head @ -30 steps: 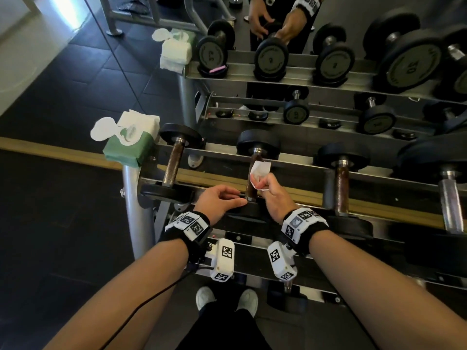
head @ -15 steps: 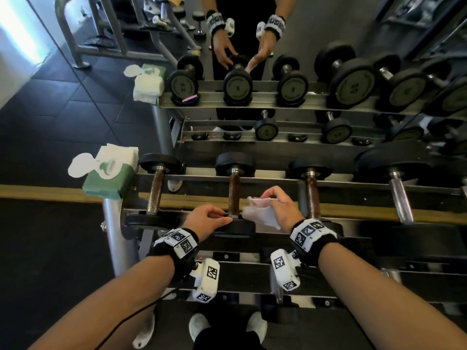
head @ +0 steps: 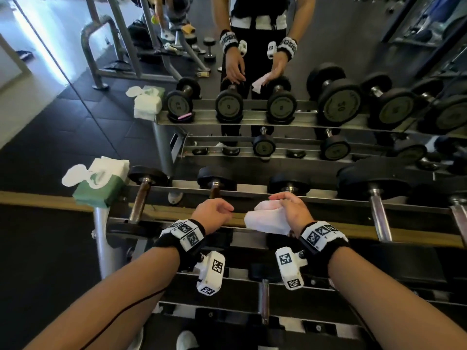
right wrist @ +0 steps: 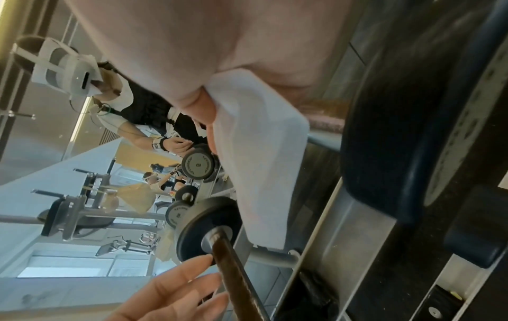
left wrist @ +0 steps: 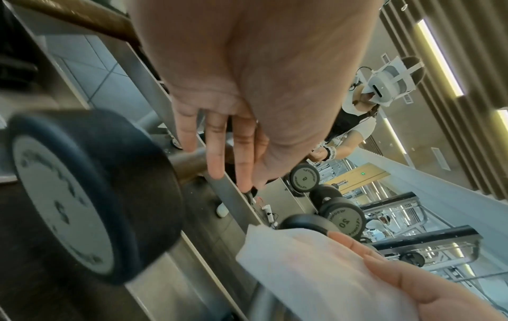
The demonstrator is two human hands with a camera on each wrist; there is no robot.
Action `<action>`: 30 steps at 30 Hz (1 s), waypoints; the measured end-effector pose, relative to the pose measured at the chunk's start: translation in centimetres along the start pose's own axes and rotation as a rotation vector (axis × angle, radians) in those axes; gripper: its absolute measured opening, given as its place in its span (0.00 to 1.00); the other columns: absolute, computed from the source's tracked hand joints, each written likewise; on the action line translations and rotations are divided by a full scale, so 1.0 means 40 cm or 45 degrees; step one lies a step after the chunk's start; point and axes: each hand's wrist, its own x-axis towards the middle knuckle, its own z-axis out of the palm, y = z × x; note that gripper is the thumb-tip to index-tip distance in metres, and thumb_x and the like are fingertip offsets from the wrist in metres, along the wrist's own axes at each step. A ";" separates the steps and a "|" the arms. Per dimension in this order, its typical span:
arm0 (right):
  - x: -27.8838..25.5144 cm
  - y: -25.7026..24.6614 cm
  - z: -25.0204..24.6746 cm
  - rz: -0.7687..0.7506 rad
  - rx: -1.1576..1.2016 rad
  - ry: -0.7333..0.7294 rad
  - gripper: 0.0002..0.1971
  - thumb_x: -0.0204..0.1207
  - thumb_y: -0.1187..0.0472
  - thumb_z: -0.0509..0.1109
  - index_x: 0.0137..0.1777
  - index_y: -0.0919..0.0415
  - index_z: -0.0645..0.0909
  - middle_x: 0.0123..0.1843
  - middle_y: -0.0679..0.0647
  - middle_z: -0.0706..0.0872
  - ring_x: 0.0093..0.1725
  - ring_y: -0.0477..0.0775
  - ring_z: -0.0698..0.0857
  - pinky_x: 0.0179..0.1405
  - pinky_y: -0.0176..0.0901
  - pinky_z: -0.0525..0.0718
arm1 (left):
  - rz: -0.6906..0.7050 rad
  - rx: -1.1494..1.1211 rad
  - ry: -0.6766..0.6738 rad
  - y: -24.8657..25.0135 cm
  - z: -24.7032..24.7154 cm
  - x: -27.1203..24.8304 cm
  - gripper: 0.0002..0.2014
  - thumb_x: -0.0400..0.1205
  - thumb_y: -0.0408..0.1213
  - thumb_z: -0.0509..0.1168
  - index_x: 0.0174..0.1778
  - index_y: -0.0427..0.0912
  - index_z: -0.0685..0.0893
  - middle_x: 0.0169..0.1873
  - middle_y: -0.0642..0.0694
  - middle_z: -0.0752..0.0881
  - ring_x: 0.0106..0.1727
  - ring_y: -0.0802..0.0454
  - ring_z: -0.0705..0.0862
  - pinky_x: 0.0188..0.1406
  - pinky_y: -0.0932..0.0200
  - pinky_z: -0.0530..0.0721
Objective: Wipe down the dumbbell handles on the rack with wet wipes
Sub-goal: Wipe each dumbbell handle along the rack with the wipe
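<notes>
Hands off second dumbbell handle [head: 215, 192], right [head: 290, 209] now draping wipe [head: 265, 219], left [head: 212, 214] relaxed, empty.

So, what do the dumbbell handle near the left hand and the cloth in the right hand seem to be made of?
Dumbbell handle: probably metal with a brown, rust-like, dull finish. Wipe: thin white nonwoven sheet, it seems; soft folds, draping from the right hand.

White wet wipe [head: 267, 218] at centre; green-and-white wipe pack [head: 97, 184] at nine o'clock; black dumbbell heads [head: 216, 176] with rusty brown handles [head: 137, 203]; black wristbands [head: 321, 236] bearing black-and-white square markers; silver-grey rack [head: 252, 194].
</notes>
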 end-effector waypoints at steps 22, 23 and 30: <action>0.079 0.087 -0.249 -0.260 -0.201 0.036 0.05 0.80 0.49 0.68 0.52 0.46 0.77 0.45 0.39 0.80 0.49 0.46 0.82 0.37 0.30 0.72 | -0.036 -0.171 -0.121 0.127 0.336 0.001 0.08 0.72 0.51 0.80 0.45 0.60 0.92 0.43 0.60 0.92 0.48 0.63 0.89 0.56 0.57 0.86; 0.085 0.101 -0.237 -0.260 -0.169 0.013 0.02 0.84 0.53 0.63 0.53 0.46 0.77 0.45 0.41 0.81 0.49 0.49 0.83 0.36 0.31 0.72 | -0.041 -0.177 -0.113 0.125 0.338 0.001 0.09 0.71 0.51 0.80 0.45 0.59 0.92 0.42 0.60 0.92 0.47 0.64 0.89 0.54 0.59 0.86; 0.090 0.136 -0.205 -0.203 -0.195 -0.202 0.22 0.88 0.63 0.58 0.81 0.51 0.70 0.69 0.47 0.74 0.70 0.47 0.73 0.68 0.33 0.66 | -0.102 -0.278 -0.019 0.112 0.358 0.001 0.14 0.69 0.49 0.82 0.49 0.54 0.92 0.42 0.58 0.93 0.44 0.66 0.89 0.49 0.66 0.86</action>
